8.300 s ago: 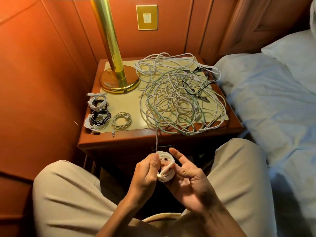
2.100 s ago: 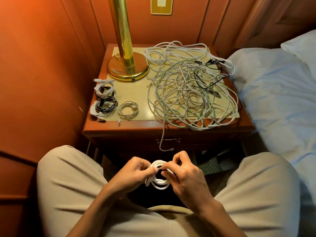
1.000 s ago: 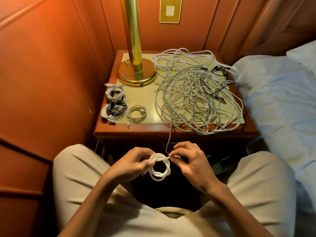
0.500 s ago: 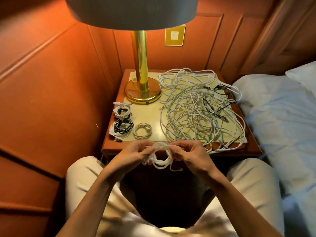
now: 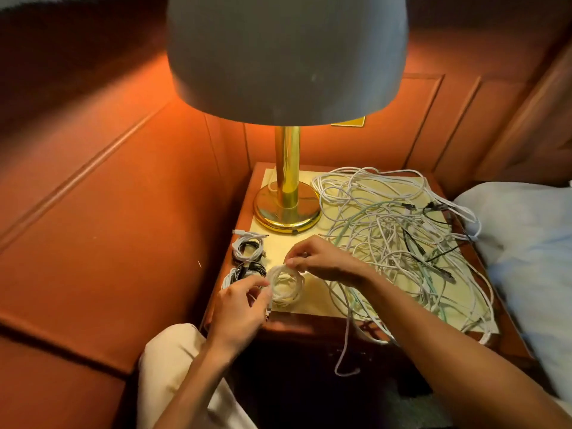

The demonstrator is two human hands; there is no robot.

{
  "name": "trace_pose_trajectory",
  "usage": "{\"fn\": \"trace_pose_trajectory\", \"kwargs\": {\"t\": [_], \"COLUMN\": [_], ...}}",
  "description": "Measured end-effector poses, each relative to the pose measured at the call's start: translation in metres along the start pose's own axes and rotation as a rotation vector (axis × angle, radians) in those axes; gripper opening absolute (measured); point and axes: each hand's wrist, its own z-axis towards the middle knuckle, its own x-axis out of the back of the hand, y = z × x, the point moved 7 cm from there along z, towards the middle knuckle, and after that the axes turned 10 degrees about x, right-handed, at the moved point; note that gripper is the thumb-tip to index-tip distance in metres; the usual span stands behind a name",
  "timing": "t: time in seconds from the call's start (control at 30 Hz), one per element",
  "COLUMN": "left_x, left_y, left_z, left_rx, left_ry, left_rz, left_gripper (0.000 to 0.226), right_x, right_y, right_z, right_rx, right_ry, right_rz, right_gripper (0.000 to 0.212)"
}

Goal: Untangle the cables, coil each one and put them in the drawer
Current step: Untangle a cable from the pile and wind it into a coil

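Note:
A small coil of white cable (image 5: 286,284) hangs just above the front left part of the nightstand top (image 5: 312,292). My left hand (image 5: 240,308) pinches its left side and my right hand (image 5: 322,260) pinches its top edge. Coiled black and white cables (image 5: 247,247) lie at the left edge, with another coiled pair (image 5: 244,270) in front of them, partly hidden by my left hand. A big tangle of white, pale green and black cables (image 5: 399,239) covers the right half. One white end (image 5: 345,357) dangles over the front of the nightstand. The drawer front is dark and hard to see.
A brass lamp base (image 5: 286,212) stands at the back left of the top, and its grey shade (image 5: 286,57) fills the upper middle of the view. Padded orange wall panels close the left and back. A bed with pale sheets (image 5: 532,243) lies on the right.
Both hands carried the white coil from my lap up and forward to the front left of the nightstand top, beside the coiled cables. The view tilted up, bringing the lampshade in.

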Motion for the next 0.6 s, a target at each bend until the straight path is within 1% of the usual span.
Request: {"fn": "trace_pose_trajectory", "kwargs": {"t": [0.07,0.1,0.2,0.27,0.37,0.47,0.6], "left_x": [-0.003,-0.006,-0.012,-0.013,-0.01,-0.004,-0.019], "left_y": [-0.002,-0.002,-0.001,0.001,0.009,0.023,0.043], "left_z": [0.003,0.005,0.012,0.018,0.022,0.025,0.03], "left_rx": [-0.016,-0.031,-0.066,-0.088,-0.12,-0.164,-0.189], "left_ry": [-0.002,-0.016,-0.057,-0.047,-0.005,0.067,0.015], "left_rz": [0.041,0.07,0.143,0.176,0.268,0.279,0.239], "left_gripper": [0.01,0.013,0.012,0.008,0.011,0.006,0.007], "right_x": [-0.008,-0.009,-0.007,-0.007,-0.008,0.002,0.031], "right_y": [0.005,0.007,0.011,0.011,0.008,0.002,0.001], "right_z": [0.014,0.018,0.019,0.016,0.005,-0.01,-0.039], "right_rx": [0.002,0.004,0.021,0.032,0.052,0.107,0.117], "right_ry": [-0.046,-0.032,0.094,0.166,0.243,0.368,0.474], "right_rz": [-0.199,-0.279,-0.38,-0.433,-0.441,-0.379,-0.373], "right_gripper": [0.019,0.019,0.017,0.019,0.028,0.029,0.025]}}
